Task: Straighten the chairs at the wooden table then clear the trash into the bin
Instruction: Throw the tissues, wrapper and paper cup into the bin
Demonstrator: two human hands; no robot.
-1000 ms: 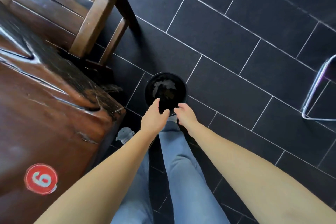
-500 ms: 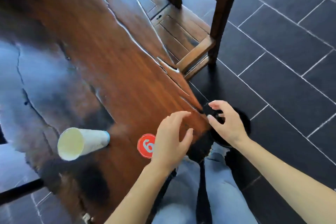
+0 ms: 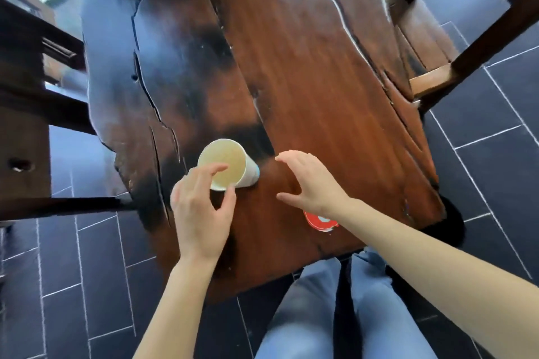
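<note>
Paper cup (image 3: 233, 160) on its side on the wooden table (image 3: 306, 67), close to the near end and toward the left edge. Open mouth turned up at the camera, pale yellowish inside. White wall, blue band round the base, base pointing away to the right.

Left hand (image 3: 201, 213) right at the cup, reaching in from the near side. Fingers spread and loosely curved, not closed round anything. Index tip across the lower part of the mouth, thumb tip just at the near rim. Actual contact with the rim impossible to tell.

Right hand (image 3: 312, 183) palm down over the table, just right of the cup and apart from it. Fingers fanned wide, holding nothing. Hovering or resting on the wood: cannot tell.

Under the right wrist, a round red sticker (image 3: 318, 223) on the tabletop, half covered by the arm, white mark on it unreadable.

Tabletop long, reddish brown and glossy, with dark patches, long cracks and an uneven edge.

2 chairs at the table: a dark chair (image 3: 26, 114) against the left side, a second chair (image 3: 431, 79) on the right side farther up, seat partly under the table edge.

Bin (image 3: 453, 227), dark and round, on the floor by the near right corner, mostly hidden beneath the table.

Dark floor tiles (image 3: 510, 125) with pale grout all round. Blue jeans (image 3: 306, 315) at the bottom, at the near end of the table.
</note>
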